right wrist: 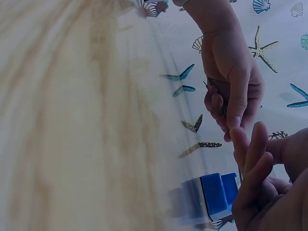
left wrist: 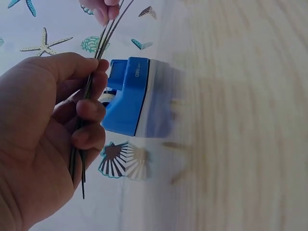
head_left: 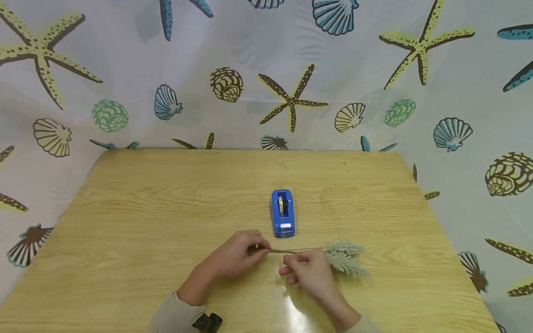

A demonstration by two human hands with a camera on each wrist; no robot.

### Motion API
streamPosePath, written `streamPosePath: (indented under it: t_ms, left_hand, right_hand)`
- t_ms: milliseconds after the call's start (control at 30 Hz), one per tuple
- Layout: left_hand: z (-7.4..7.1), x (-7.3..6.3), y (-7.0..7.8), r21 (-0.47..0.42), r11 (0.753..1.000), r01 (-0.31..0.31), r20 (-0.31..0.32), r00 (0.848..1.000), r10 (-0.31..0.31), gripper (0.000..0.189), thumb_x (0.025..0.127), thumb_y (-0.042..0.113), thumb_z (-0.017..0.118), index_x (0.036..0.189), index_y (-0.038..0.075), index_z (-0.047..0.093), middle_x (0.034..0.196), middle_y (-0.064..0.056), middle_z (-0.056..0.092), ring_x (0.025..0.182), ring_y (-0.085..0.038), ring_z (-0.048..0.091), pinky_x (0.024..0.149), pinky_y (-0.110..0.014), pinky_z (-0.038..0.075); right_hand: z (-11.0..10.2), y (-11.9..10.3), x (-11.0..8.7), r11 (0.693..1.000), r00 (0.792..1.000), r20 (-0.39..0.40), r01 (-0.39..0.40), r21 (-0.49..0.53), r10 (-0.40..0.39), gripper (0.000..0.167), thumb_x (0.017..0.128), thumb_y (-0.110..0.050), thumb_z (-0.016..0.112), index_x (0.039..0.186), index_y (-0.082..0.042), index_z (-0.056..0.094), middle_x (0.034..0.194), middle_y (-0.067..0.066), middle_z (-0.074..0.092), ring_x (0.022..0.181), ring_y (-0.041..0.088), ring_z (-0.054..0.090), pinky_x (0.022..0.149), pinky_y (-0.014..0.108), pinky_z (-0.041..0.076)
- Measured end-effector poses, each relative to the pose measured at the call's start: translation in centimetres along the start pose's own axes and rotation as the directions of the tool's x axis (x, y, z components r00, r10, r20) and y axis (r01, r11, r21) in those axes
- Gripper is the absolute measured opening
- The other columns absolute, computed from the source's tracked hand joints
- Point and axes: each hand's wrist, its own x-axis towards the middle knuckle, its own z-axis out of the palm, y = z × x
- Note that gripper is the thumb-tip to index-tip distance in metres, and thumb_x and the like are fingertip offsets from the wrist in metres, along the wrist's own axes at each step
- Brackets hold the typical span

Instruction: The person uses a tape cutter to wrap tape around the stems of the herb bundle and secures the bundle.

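In the head view, my left hand (head_left: 241,252) pinches a small bundle of thin stems just in front of the tape dispenser. The plant sprigs (head_left: 345,256) have pale grey-green, feathery heads, lying to the right beyond my right hand (head_left: 310,273). Dark stems (left wrist: 88,86) run across the left palm in the left wrist view, held between thumb and fingers, with loose ends below. Further up they fan apart, and the right fingertips (left wrist: 103,10) pinch one of them. In the right wrist view, the right hand's other fingers (right wrist: 257,144) are only loosely bent.
A blue tape dispenser (head_left: 283,213) with a roll in it stands just beyond the hands on the wooden table (head_left: 166,199). Behind and at the sides hangs a white cloth (head_left: 250,120) printed with shells and starfish. A dark object (head_left: 208,322) sits at the left cuff.
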Motion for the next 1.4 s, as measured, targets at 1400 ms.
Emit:
streamPosePath:
  t_ms: [1400]
  left_hand:
    - [2.7,2.1,1.4,0.097,0.969,0.227,0.0,0.974,-0.228,0.054,0.099,0.053,0.054,0.056,0.023,0.044,0.053,0.013,0.033,0.051,-0.004,0.033,0.052,-0.021,0.024]
  right_hand:
    - [-1.2,-1.0,0.7,0.006,0.544,0.227,0.393,-0.92,-0.807,0.02,0.076,-0.023,0.083,0.074,-0.012,0.067,0.065,-0.005,0.059,0.041,0.001,0.038,0.037,0.015,0.03]
